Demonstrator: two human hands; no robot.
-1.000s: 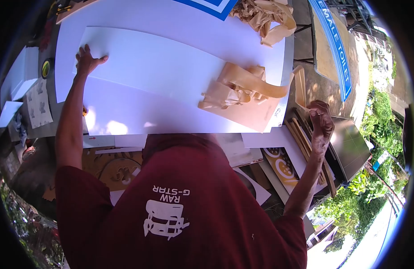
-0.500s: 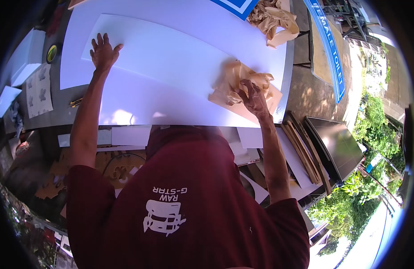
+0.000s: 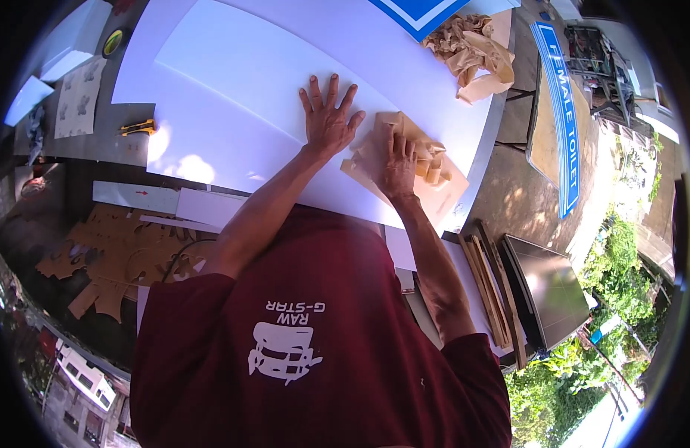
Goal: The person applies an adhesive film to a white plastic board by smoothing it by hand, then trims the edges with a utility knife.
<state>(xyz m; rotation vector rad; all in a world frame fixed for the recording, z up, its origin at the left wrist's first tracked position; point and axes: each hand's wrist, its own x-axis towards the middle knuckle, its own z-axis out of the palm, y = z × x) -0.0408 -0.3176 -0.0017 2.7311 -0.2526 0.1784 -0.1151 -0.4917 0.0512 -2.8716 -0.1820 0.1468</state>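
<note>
My left hand [image 3: 330, 125] lies with fingers spread on a white strip [image 3: 248, 71], which rests on a larger white sheet [image 3: 218, 138]. Close to its right, my right hand [image 3: 398, 168] rests on brown paper [image 3: 442, 187], partly flat and partly crumpled. The fingers of this hand are stretched forward over the paper, and its palm side is hidden. The paper lies at the right part of the white strip, near the table edge closest to me.
More crumpled brown paper [image 3: 483, 63] lies at the back right, beside a blue-and-white sign [image 3: 420, 15]. A yellow cutter [image 3: 139, 128] is at the left. Blue "FEMALE TOILET" strips [image 3: 560, 119] lie on a board to the right. Wooden slats [image 3: 490, 291] stand near my right arm.
My left hand has moved right across the white strip, close to my right hand. The right hand has pressed down on the brown paper and shifted left. The view has turned slightly.
</note>
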